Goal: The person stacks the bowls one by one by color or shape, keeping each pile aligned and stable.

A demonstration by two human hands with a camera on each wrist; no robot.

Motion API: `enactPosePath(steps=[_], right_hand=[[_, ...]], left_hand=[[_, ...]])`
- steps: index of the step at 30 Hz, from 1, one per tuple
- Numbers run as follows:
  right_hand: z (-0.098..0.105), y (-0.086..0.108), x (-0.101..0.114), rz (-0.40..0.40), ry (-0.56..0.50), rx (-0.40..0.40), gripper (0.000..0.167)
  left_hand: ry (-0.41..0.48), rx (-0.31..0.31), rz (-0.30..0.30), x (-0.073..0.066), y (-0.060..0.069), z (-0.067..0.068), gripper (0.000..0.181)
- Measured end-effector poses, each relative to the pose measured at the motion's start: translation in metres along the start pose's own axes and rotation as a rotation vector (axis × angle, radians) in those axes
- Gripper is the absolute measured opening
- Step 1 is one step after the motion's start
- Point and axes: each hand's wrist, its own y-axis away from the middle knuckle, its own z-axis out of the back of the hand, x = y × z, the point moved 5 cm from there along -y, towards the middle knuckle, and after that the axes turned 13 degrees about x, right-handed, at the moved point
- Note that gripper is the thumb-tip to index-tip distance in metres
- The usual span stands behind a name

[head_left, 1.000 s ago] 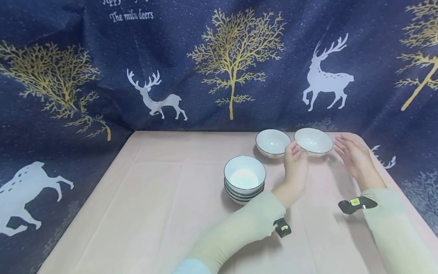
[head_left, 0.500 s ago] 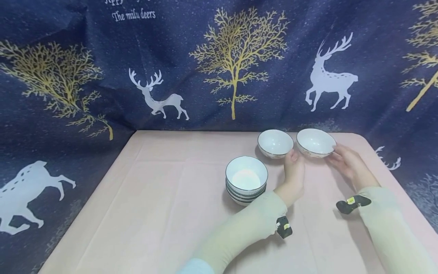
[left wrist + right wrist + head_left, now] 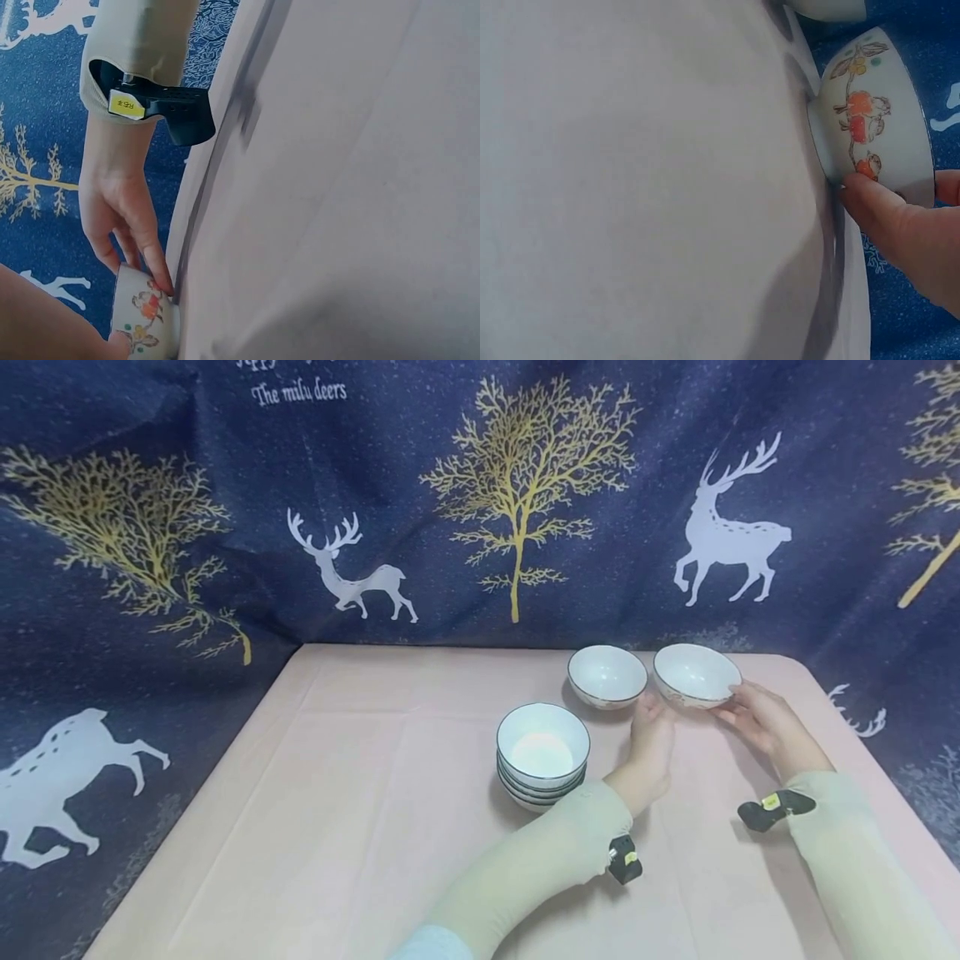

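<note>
Stack [image 3: 543, 758] mid-frame looks sorted, two upper-right bowls [image 3: 696, 677] don't: right hand [image 3: 767, 725] pinches rightmost one, can't tell left hand's [image 3: 649, 750] grip.

Head view looks forward and down from above; both wrist views, nearer, share the right bowl [image 3: 885, 124].

"The milu deers" [image 3: 299, 392] on blue cloth [image 3: 401, 468], line above [image 3: 281, 363] cut off

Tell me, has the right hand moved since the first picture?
Yes, leftward. In the head view, judged against the white deer above the rightmost bowl, the right hand closed the gap and now pinches that bowl.
</note>
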Motion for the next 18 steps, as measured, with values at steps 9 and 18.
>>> enactPosePath(steps=[9, 18], right_hand=[[0.002, 0.005, 0.002, 0.05, -0.008, -0.008, 0.071], [0.002, 0.011, 0.005, 0.141, -0.03, -0.011, 0.046]], left_hand=[[-0.022, 0.005, 0.024, 0.001, 0.001, -0.001, 0.055], [-0.024, 0.009, 0.018, 0.002, 0.0, 0.0, 0.057]])
